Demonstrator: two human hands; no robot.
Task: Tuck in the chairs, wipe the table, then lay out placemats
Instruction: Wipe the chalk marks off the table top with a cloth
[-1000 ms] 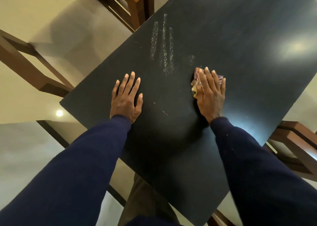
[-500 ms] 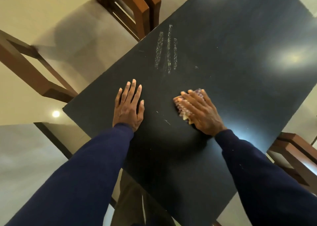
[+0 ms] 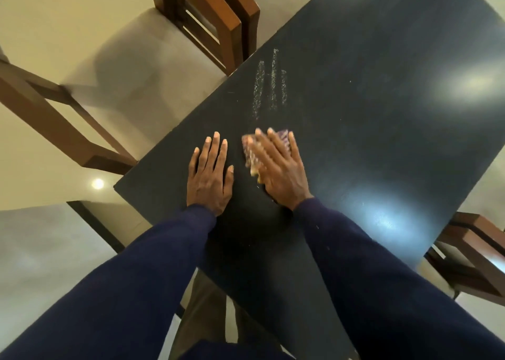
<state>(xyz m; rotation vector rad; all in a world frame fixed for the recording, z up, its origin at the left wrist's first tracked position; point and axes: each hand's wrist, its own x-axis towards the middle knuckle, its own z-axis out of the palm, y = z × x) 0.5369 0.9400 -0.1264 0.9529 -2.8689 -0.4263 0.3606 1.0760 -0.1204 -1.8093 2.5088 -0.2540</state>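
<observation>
A dark tabletop point(image 3: 369, 119) fills the middle and right of the head view. My left hand point(image 3: 210, 177) rests flat on it near the left corner, fingers straight. Just to its right, my right hand point(image 3: 278, 169) presses a small purple and yellow cloth point(image 3: 250, 154) flat against the table, fingers straight; most of the cloth is hidden under the palm and the hand is blurred. Pale chalky streaks point(image 3: 269, 86) mark the surface beyond the fingertips.
A wooden chair point(image 3: 207, 23) with a pale seat stands at the table's far left edge. Another wooden chair frame point(image 3: 49, 124) stands off the left corner. A third wooden chair point(image 3: 472, 253) shows at the right edge. Glossy light floor lies to the left.
My right hand has slid the cloth from the right toward my left hand and now sits close beside it. The left hand has stayed in place.
</observation>
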